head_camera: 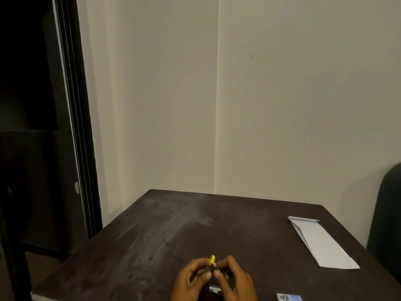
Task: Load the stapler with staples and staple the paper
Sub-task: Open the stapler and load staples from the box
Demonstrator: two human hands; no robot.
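Note:
Both my hands meet at the near edge of the dark table (173, 231). My left hand (191, 279) and my right hand (234, 281) curl their fingers round a small dark stapler (213, 286), mostly hidden between them. A yellow part (212, 260) of the stapler sticks up above my fingertips, with a bit of metal just below it. A folded white paper (321, 242) lies at the right side of the table, well away from my hands. A small blue-and-white staple box (288, 297) lies at the bottom edge, right of my right hand.
A cream wall corner stands behind the table. A dark doorway and door frame (73, 127) fill the left. A dark chair back (388, 213) rises at the table's right edge.

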